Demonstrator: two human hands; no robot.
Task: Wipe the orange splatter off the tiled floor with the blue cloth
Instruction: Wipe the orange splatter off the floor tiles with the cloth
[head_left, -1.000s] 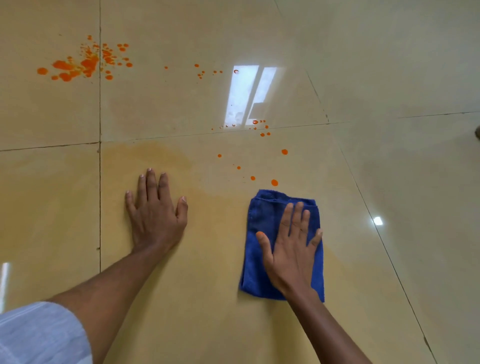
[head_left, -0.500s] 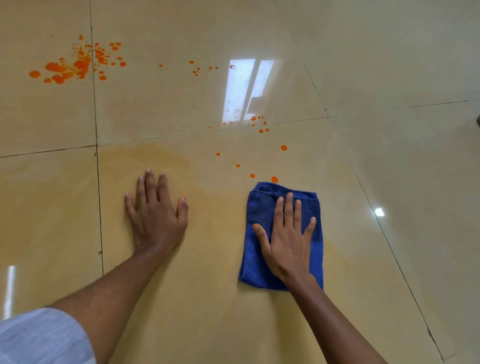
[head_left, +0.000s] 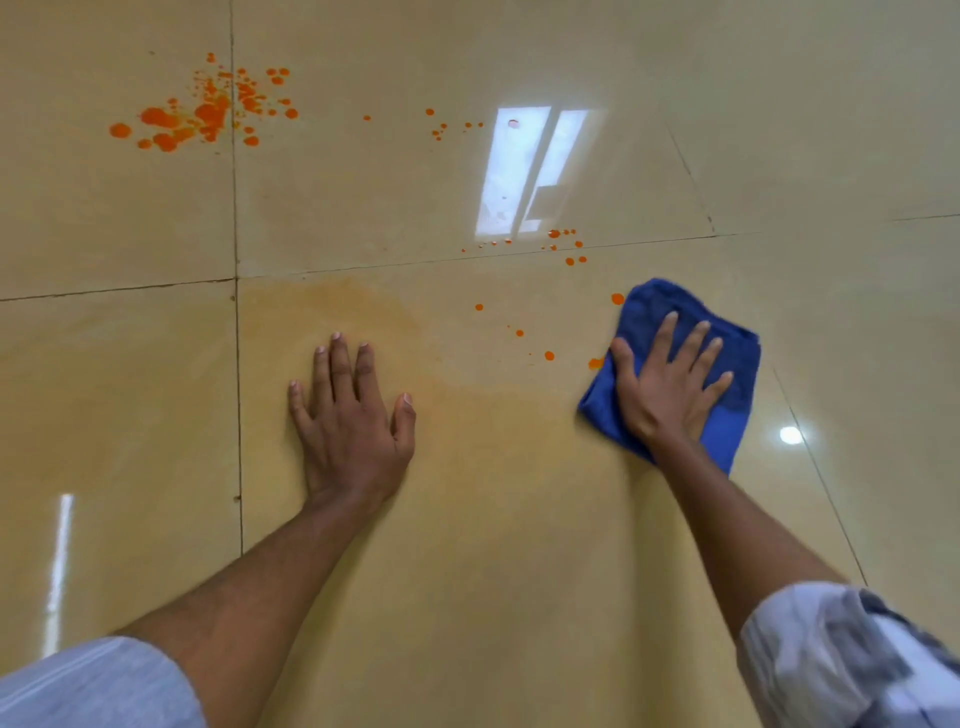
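While the tiled floor (head_left: 519, 571) still carries orange paint, the wiping is only part done.

Where the left hand (head_left: 353, 426) lies flat with fingers straight and close together, bracing on the floor, a faint orange smear (head_left: 363, 306) tints the tile just beyond its fingertips. The right hand (head_left: 670, 384) presses the blue cloth (head_left: 727, 415) flat under spread fingers; the cloth lies bunched beneath and around that hand, its edges touching two drops by the thumb. A few small drops (head_left: 519, 333) sit between the two hands, more (head_left: 569, 244) lie further ahead of the right hand along the grout line, and the big orange splatter (head_left: 208, 111) lies well beyond the left hand, untouched. The next move probably calls for a firm sweep leftward through the near drops, then a long reach forward.
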